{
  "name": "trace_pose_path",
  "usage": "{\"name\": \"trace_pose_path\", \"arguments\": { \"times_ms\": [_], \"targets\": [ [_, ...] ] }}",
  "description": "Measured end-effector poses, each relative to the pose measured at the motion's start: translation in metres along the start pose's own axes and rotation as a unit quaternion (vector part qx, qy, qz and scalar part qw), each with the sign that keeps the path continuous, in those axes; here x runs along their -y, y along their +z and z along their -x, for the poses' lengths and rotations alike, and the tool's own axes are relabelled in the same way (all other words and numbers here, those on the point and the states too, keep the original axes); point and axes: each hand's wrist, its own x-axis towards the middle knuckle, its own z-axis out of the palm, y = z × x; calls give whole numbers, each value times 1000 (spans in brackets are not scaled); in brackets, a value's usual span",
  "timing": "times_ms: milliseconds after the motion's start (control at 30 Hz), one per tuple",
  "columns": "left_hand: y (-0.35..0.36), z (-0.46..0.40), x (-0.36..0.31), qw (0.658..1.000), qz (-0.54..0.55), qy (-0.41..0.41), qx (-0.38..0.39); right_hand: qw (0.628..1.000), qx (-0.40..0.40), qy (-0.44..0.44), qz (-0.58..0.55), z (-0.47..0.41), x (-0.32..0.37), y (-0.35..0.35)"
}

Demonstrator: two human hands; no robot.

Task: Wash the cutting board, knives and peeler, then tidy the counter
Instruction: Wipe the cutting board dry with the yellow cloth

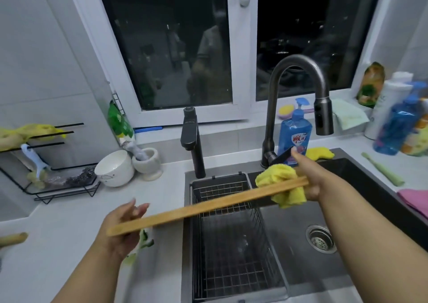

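Wooden cutting board [208, 206], seen edge-on, is hanging over the sink [301, 268], its long axis running from lower left up to the right. The right hand [310, 182] is pinching its far end together with a yellow cloth [280, 177]; the left hand [120, 228] is supporting the near end, fingers [139, 207] straight and spread, over the counter [69, 221].

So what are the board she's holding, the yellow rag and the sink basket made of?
The cutting board looks like bamboo or light wood: tan, matte, a faint grain along its edge. The yellow cloth seems soft microfibre or terry, fluffy and bunched. The basket in the sink looks like dark metal wire in a grid.
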Motion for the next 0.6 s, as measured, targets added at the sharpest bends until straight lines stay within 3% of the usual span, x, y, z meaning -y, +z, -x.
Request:
{"name": "trace_pose_path", "arguments": {
  "times_ms": [167, 400, 600],
  "targets": [
    [1, 13, 15, 977, -168, -116, 69, 990, -10, 35, 135, -10, -12, -10],
    [-3, 1, 55, 928, -366, -32, 59, 971, 21, 28, 235, -16, -45, -12],
    [-22, -12, 96, 845, -531, 58, 15, 949, 1, 7, 315, -37, -69, -19]
  ]
}}
